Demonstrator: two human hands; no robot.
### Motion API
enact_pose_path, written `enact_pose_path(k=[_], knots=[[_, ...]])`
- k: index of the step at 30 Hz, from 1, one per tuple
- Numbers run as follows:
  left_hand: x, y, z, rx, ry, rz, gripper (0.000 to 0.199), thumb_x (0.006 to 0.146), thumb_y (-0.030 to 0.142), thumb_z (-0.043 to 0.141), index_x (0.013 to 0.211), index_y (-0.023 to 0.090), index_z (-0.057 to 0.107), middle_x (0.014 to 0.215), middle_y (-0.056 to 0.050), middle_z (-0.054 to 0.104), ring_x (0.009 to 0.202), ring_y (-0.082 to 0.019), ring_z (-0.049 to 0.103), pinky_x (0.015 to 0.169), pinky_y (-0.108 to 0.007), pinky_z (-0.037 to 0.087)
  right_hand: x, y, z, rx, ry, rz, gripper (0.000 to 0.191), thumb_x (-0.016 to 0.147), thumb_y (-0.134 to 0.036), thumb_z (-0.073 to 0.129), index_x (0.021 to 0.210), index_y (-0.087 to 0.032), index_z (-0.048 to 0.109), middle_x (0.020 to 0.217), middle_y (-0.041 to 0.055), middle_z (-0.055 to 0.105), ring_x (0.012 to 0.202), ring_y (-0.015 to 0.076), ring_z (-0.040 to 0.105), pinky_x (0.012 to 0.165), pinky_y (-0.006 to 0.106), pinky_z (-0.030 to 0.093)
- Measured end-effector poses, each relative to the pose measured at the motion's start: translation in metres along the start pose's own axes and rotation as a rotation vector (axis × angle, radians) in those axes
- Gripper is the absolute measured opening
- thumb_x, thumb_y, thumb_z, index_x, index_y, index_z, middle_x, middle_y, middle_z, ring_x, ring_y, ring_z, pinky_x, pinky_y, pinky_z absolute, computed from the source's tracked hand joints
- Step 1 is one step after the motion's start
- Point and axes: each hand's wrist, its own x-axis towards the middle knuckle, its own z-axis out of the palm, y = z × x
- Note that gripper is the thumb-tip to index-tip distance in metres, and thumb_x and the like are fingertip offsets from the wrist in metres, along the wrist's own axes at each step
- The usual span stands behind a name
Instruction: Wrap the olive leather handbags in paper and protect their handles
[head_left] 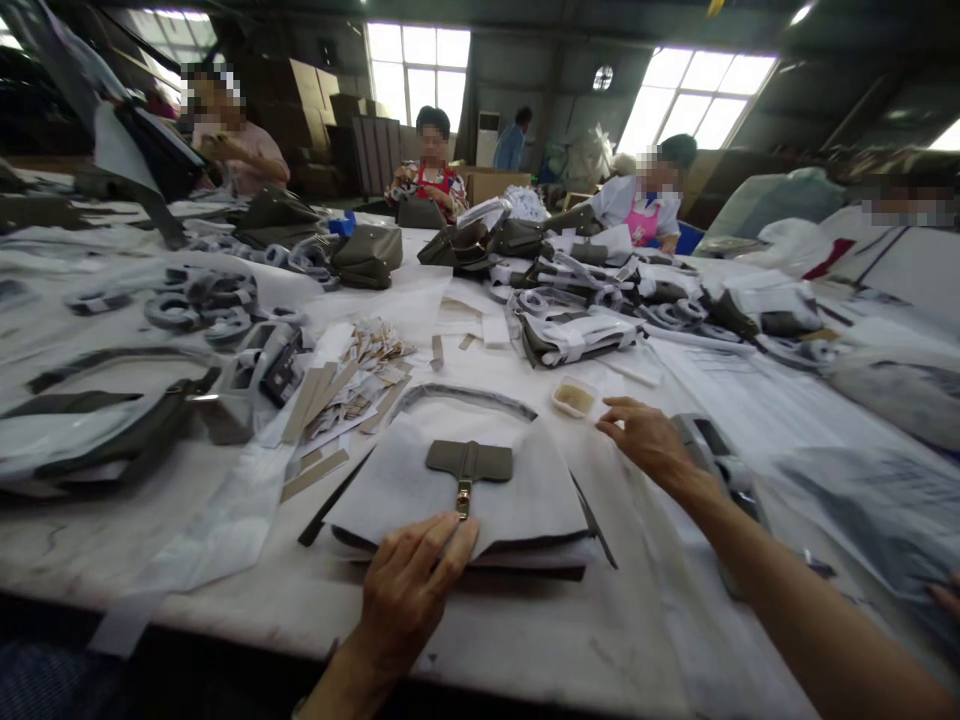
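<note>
A grey-green handbag point(487, 462) lies in front of me, its body covered with white paper point(390, 495) and its handle point(472, 393) arched at the far side. A small metal clasp point(463, 500) hangs from the short strap at its middle. My left hand point(416, 570) grips the near edge of the bag just below the clasp, fingers on top; what lies under them is hidden. My right hand point(649, 435) hovers beside a small white dish point(574, 397) with something tan inside. Its fingers reach toward the dish, slightly apart and bent, and nothing shows between them.
Cardboard strips and paper tags point(360, 375) lie heaped left of the bag. Another handbag point(112, 420) rests farther left, near a tape dispenser point(229, 410). Wrapped bags point(577, 335) and wrapped rings point(199, 300) cover the table's far side. Several people sit around the table.
</note>
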Motion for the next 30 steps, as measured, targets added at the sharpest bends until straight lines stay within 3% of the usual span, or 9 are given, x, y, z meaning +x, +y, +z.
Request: enact_pose_path(k=[3,5,10,15,18,21,26,30], knots=[[0.000,-0.001,-0.001,0.009,0.020,0.005,0.038,0.095,0.002,0.048,0.123,0.022,0.065,0.107,-0.006,0.073,0.100,-0.017,0.066,0.087,-0.031,0.042,-0.041,0.005,-0.011,-0.049,-0.068,0.052,0.020,0.088,-0.035,0.058,0.077,-0.023,0.070,0.108,0.0047,0.070,0.079,0.0201,0.067,0.070,0.033,0.047],[0.000,-0.001,-0.001,0.010,0.037,0.010,0.039,0.095,0.001,0.048,0.123,0.024,0.065,0.108,-0.006,0.073,0.099,-0.017,0.066,0.086,-0.031,0.042,-0.067,0.006,-0.007,-0.094,-0.110,0.076,0.019,0.087,-0.036,0.059,0.078,-0.022,0.067,0.095,0.0044,0.068,0.076,0.0203,0.066,0.064,0.031,0.044],[-0.002,-0.002,-0.001,0.000,0.062,0.016,0.040,0.094,0.000,0.048,0.121,0.024,0.065,0.113,-0.007,0.071,0.100,-0.018,0.066,0.085,-0.031,0.042,-0.109,0.009,0.018,-0.140,-0.104,0.045,0.019,0.090,-0.024,0.050,0.101,-0.019,0.064,0.108,0.0117,0.066,0.101,0.0282,0.064,0.082,0.037,0.049],[-0.003,-0.001,-0.002,0.013,0.057,0.018,0.040,0.094,0.001,0.047,0.120,0.024,0.065,0.114,-0.006,0.071,0.100,-0.018,0.066,0.085,-0.031,0.044,-0.111,0.013,0.026,-0.098,0.072,0.100,0.038,0.092,-0.025,0.047,0.128,-0.012,0.051,0.124,0.0179,0.060,0.112,0.0295,0.061,0.090,0.040,0.051],[-0.003,-0.001,-0.001,0.018,0.058,0.024,0.040,0.095,0.002,0.045,0.120,0.025,0.065,0.112,-0.005,0.071,0.100,-0.017,0.067,0.085,-0.030,0.044,-0.105,0.011,0.020,-0.163,0.008,0.130,0.026,0.092,-0.022,0.046,0.110,-0.011,0.061,0.124,0.0200,0.061,0.109,0.0297,0.062,0.090,0.039,0.050],[-0.004,-0.001,0.000,0.028,0.059,0.025,0.038,0.095,0.003,0.045,0.121,0.025,0.064,0.111,-0.005,0.072,0.100,-0.016,0.067,0.087,-0.030,0.044,-0.101,0.005,0.015,-0.205,-0.090,0.153,0.026,0.094,-0.019,0.042,0.085,-0.014,0.066,0.101,0.0153,0.069,0.095,0.0290,0.066,0.079,0.038,0.050],[-0.005,0.000,0.001,0.026,0.052,0.014,0.034,0.097,0.007,0.048,0.120,0.026,0.064,0.110,-0.004,0.072,0.102,-0.014,0.066,0.088,-0.028,0.043,-0.100,0.000,0.006,-0.124,-0.045,0.199,0.024,0.092,-0.030,0.046,0.081,-0.021,0.066,0.099,0.0089,0.069,0.082,0.0257,0.066,0.064,0.035,0.046],[-0.006,0.001,0.001,0.033,0.039,0.016,0.032,0.097,0.009,0.049,0.120,0.026,0.063,0.112,-0.003,0.071,0.103,-0.013,0.065,0.089,-0.027,0.043,-0.102,-0.006,-0.012,0.162,0.046,0.295,0.022,0.080,-0.045,0.058,0.076,-0.025,0.066,0.086,0.0061,0.069,0.073,0.0258,0.065,0.066,0.038,0.048]])
